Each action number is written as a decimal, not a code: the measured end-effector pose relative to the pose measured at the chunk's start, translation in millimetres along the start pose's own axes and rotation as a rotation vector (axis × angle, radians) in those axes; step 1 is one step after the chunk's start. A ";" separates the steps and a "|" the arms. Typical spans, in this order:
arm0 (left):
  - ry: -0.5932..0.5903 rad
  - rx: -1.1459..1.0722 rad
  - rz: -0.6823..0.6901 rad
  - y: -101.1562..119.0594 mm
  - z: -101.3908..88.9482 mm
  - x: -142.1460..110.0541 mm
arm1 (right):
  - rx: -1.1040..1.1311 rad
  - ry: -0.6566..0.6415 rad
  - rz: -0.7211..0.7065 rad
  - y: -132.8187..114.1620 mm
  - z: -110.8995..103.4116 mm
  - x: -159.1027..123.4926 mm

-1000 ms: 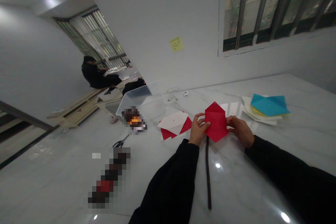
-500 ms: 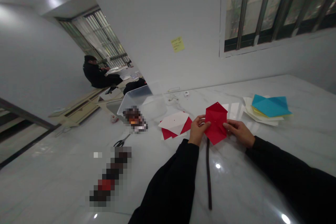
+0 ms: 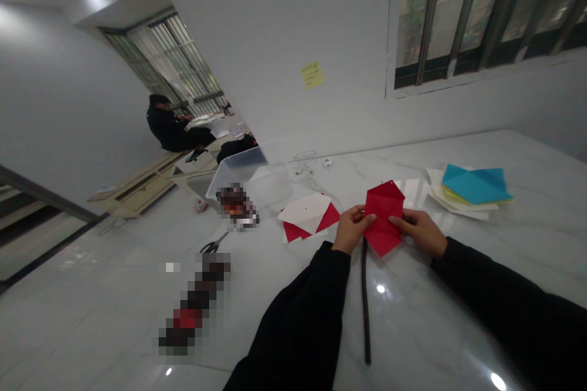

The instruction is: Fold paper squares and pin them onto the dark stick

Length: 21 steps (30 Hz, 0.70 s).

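Note:
Held up over the white tabletop is a red paper envelope, its pointed top flap raised and a small hole near the tip. My left hand grips its left edge, thumb on the front and fingers behind. On the right edge my right hand pinches it the same way, thumb pressed on the front. A dark thin strip lies on the table below the envelope, its upper end hidden behind it. Left of my left hand rests a white envelope on top of red ones.
A stack with a blue envelope on top sits at the right. Scissors lie at the left, near two blurred-out items. Behind them stands a clear plastic bin. A person sits in the far background. A yellow note is on the wall.
Both hands have shifted slightly to the right with the red envelope, which is now tilted a little clockwise. Each thumb still presses on its front.

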<state>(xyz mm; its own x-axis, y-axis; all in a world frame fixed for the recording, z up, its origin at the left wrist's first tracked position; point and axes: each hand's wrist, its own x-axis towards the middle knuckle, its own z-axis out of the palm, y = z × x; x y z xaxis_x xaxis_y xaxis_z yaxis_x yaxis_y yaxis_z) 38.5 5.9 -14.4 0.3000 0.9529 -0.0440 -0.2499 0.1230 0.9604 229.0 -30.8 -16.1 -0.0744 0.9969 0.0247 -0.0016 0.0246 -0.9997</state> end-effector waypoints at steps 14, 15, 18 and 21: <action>0.020 0.070 0.043 0.3 3.4 -3.3 | 0.055 -0.029 0.007 -1.0 2.1 -1.3; 0.021 0.073 0.044 0.4 3.3 -3.1 | 0.057 -0.027 0.008 0.2 1.9 -0.7; 0.017 0.082 0.046 1.2 2.3 -1.7 | 0.069 -0.021 0.002 2.5 2.0 1.1; 0.035 0.082 0.055 3.0 -0.1 1.1 | 0.061 -0.005 -0.023 0.5 3.0 2.6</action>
<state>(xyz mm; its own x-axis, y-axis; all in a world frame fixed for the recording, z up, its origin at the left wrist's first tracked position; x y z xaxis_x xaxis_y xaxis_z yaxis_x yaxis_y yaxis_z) 37.9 7.4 -11.7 0.2552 0.9669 0.0016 -0.1889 0.0482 0.9808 225.8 -28.4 -16.5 -0.0788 0.9957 0.0477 -0.0639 0.0427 -0.9970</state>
